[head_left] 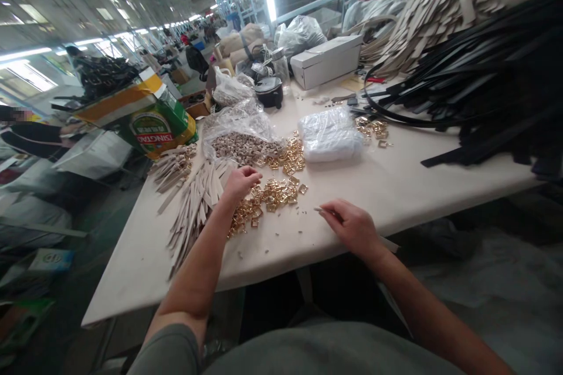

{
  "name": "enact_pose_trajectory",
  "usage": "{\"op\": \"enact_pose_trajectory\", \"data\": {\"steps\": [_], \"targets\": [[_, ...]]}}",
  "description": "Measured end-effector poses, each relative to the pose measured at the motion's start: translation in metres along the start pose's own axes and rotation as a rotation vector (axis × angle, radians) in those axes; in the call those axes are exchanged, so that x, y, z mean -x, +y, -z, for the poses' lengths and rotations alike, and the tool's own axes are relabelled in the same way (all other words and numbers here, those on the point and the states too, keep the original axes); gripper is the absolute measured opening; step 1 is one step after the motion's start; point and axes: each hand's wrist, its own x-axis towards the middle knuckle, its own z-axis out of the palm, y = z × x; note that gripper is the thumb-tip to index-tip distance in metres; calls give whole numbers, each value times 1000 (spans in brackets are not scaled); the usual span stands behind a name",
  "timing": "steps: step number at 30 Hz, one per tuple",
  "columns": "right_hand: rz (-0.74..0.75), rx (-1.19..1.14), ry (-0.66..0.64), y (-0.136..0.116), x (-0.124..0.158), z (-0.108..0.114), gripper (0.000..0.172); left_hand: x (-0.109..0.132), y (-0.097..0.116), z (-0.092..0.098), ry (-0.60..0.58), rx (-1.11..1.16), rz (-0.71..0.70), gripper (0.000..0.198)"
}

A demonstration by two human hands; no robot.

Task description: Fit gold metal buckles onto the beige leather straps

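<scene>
My left hand (241,181) is closed in a pinch above the table, between the beige leather straps (193,217) and a heap of gold buckles (277,192). Whatever its fingertips hold, if anything, is too small to make out. To the right, my right hand (349,225) grips a beige strap (389,244); its pale tip sticks out past the thumb and its tail shows behind the wrist. Small beige leather loops (240,147) lie heaped on a clear plastic bag beyond my left hand. Tiny metal bits are scattered on the tabletop between the hands.
On the pale table (132,281) a wrapped white packet (329,133) lies beyond the buckles. Behind it are a white box (326,61) and a black pot (269,92). Black straps (484,82) hang over the right side. A green carton (153,123) stands at the left.
</scene>
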Motion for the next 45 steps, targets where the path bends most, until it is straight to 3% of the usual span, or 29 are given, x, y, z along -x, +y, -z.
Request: {"op": "enact_pose_trajectory", "data": {"steps": [3, 6, 10, 14, 17, 22, 26, 30, 32, 36, 39, 45], "targets": [[-28, -51, 22, -7, -3, 0, 16, 15, -7, -7, -18, 349, 12, 25], [-48, -28, 24, -9, -5, -5, 17, 9, -16, -2, 47, 241, -2, 20], [-54, 10, 10, -4, -4, -12, 18, -19, -21, 22, 145, 52, -22, 21], [-22, 36, 1, -2, -1, -14, 19, -39, -11, 37, 119, -82, -39, 19], [3, 48, -2, -2, 0, -13, 19, -45, 1, 26, 32, -168, -63, 15], [25, 56, -14, -2, 2, -13, 20, -50, 22, -15, -111, -202, -156, 14], [37, 67, -18, -2, 2, -14, 21, -53, 33, -40, -107, -304, -241, 14], [39, 52, -15, -3, 2, -13, 19, -52, 35, -46, -51, -350, -243, 6], [35, 39, -10, -3, 2, -13, 18, -48, 34, -42, -31, -208, -161, 7], [17, 10, -10, -2, 2, -12, 18, -29, 30, -26, -77, 434, 90, 19], [10, -12, -15, -1, 1, -12, 16, -2, 28, -14, -90, 830, 215, 24], [29, -45, 46, -15, -2, -5, 17, 67, 28, -11, -155, 1130, 372, 17]]}}
